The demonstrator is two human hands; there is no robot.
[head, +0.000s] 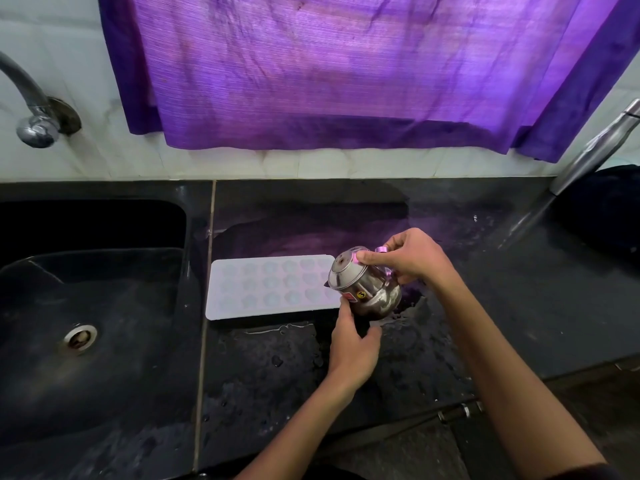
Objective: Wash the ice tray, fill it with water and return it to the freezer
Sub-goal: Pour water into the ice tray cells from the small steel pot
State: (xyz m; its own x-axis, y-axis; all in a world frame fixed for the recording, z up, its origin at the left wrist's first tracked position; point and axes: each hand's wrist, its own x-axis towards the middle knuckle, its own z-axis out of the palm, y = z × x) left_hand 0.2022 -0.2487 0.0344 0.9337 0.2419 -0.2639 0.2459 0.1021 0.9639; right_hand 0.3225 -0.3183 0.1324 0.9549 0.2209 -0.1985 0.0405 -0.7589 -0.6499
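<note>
A white ice tray (pixel 263 289) with several star-shaped cells lies flat on the wet black counter (pixel 485 306), just right of the sink. Over the tray's right end hangs a small lidded steel kettle (pixel 363 289), tilted with its spout toward the tray. My right hand (pixel 408 259) grips its handle, thumb pressed on the lid. My left hand (pixel 353 344) holds the kettle's base from below. No stream of water is visible.
A black sink (pixel 86 289) with a metal drain (pixel 80 336) fills the left side, under a wall tap (pixel 33 109). A purple curtain (pixel 346 71) hangs above the counter. A steel bottle (pixel 588 150) stands at the back right beside a dark object.
</note>
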